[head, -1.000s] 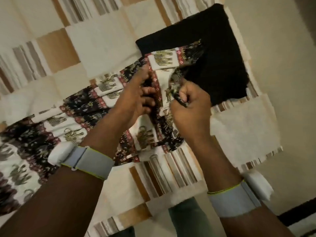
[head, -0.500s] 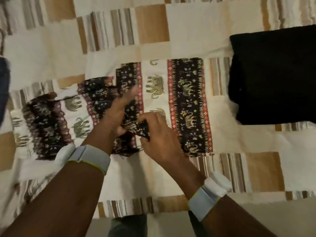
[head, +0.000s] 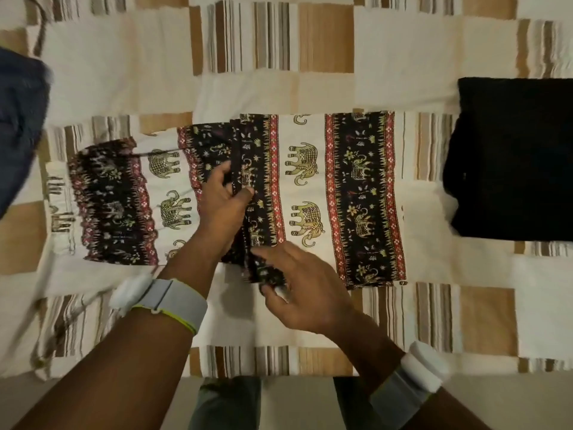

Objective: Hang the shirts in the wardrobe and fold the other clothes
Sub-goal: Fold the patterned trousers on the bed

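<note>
Both forearms are extended forward over the near edge of the patchwork bedspread (head: 325, 48), each wrist fitted with a grey band carrying a white module. The right hand (head: 305, 287) is held palm-down at the near edge of the elephant-print garment (head: 341, 193); its fingers are curled and a bunched fold of dark printed fabric is pinched at the fingertips. The left hand (head: 224, 197) is placed slightly farther in, on the middle of the same garment; its thumb and fingers are closed on a raised dark pleat of cloth, the thumb tip being seen against the black band. The garment is laid flat across the bedspread, running left to right, and is patterned in alternating white bands with olive elephants and black floral bands edged in red. Its left portion is gathered and wrinkled; the right portion lies smooth. Well apart to the right, a folded black garment (head: 514, 156) is seen on the bedspread. At the far left edge, a dark blue cloth (head: 18, 119) is partly in view, blurred.
</note>
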### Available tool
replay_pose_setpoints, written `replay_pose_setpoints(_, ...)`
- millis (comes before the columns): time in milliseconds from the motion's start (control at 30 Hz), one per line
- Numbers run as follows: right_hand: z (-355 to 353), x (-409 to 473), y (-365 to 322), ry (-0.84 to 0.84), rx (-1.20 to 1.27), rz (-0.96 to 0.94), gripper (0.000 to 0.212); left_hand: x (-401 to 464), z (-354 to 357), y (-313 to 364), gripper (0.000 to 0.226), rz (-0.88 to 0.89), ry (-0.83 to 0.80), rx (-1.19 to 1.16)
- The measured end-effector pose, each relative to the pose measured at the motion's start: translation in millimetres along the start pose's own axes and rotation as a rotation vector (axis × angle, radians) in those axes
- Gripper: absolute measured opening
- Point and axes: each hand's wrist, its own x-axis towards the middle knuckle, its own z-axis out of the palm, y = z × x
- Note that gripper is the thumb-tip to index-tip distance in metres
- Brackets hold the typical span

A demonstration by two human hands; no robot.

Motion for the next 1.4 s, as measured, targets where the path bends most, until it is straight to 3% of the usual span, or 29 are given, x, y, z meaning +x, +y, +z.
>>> replay_pose_setpoints(100, -11, -7, 5, 0.203, 0.016, -0.127, 0.036, -10, 4, 3, 0.060, 0.212, 0.182, 0.210)
replay_pose_setpoints(167, -22, -5, 23, 0.397, -0.092, -0.023, 0.026, -22, 12, 7, 0.059, 0.468, 0.270, 0.503)
replay_pose_setpoints(233, -34, 0, 50, 0.577, -0.171, 0.250, 0.032, -34, 27, 6, 0.054, 0.730, 0.152, 0.740)
replay_pose_setpoints(300, -52, 5, 80, 0.655, -0.111, 0.550, 0.052, -37, 45, -2, 0.056, 0.828, -0.117, 0.924)
replay_pose_setpoints(400, -71, 15, 108, 0.659, -0.075, 0.712, 0.072, -22, 53, -26, 0.066, 0.803, -0.281, 1.224)
replay_pose_setpoints(667, -96, 39, 108, 0.380, 0.017, 0.753, 0.066, -7, 51, -46, 0.070, 0.846, -0.188, 1.400)
replay_pose_setpoints(733, -99, 36, 109, 0.352, 0.202, 0.709, 0.054, -6, 50, -46, 0.071, 0.857, -0.203, 1.364)
replay_pose_setpoints(800, -102, 31, 107, 0.334, 0.421, 0.658, 0.029, -6, 48, -45, 0.074, 0.861, -0.228, 1.309)
replay_pose_setpoints(867, -103, 28, 93, 0.346, 0.580, 0.603, 0.018, -5, 42, -42, 0.076, 0.806, -0.265, 1.136)
replay_pose_setpoints(933, -109, 24, 70, 0.392, 0.691, 0.536, 0.022, -11, 45, -32, 0.076, 0.638, -0.310, 0.735)
replay_pose_setpoints(1000, -112, 28, 35, 0.426, 0.743, 0.432, 0.022, -18, 42, -12, 0.070, 0.394, -0.286, 0.175)
replay_pose_setpoints(1100, -98, 52, -32, 0.362, 0.733, 0.246, 0.028, -26, 11, 28, 0.064, 0.122, -0.205, -0.260)
replay_pose_setpoints(1200, -52, 93, -84, 0.302, 0.451, 0.137, 0.041, -32, -37, 47, 0.059, 0.022, -0.241, -0.452)
replay_pose_setpoints(1267, -3, 124, -123, 0.237, 0.398, 0.158, 0.048, -32, -91, 45, 0.053, 0.007, -0.183, -0.588)
replay_pose_setpoints(1333, 39, 148, -153, 0.056, 0.372, 0.169, 0.051, -25, -139, 35, 0.049, -0.014, -0.082, -0.631)
replay_pose_setpoints(1400, 74, 167, -172, -0.198, 0.330, 0.130, 0.036, -12, -179, 20, 0.041, -0.143, 0.044, -0.517)
